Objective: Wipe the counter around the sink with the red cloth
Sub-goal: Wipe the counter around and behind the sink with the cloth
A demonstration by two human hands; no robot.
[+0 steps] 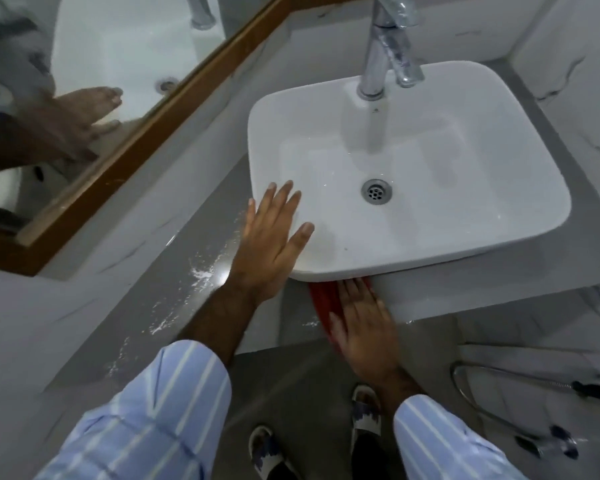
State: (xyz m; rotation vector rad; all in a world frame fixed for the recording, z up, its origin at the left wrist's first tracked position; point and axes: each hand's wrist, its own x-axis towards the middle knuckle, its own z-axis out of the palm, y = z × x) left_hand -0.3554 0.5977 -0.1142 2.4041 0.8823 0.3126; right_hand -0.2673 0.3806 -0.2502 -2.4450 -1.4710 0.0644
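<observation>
While right hand (364, 327) presses red cloth (321, 299) flat, fingers extended, below sink (409, 168) front rim; left hand (274, 237) open, empty, braced on sink. Risk: cloth slipping off surface (174, 289) edge.

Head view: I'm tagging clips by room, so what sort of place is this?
Most likely a bathroom: a white basin sink with a chrome tap on a grey counter, and a wood-framed mirror beside it.

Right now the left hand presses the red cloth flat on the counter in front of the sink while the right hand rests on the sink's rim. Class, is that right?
Not quite: the hands are swapped. The head view shows the right hand pressing the red cloth on the counter, while the left hand rests on the sink rim.
</observation>
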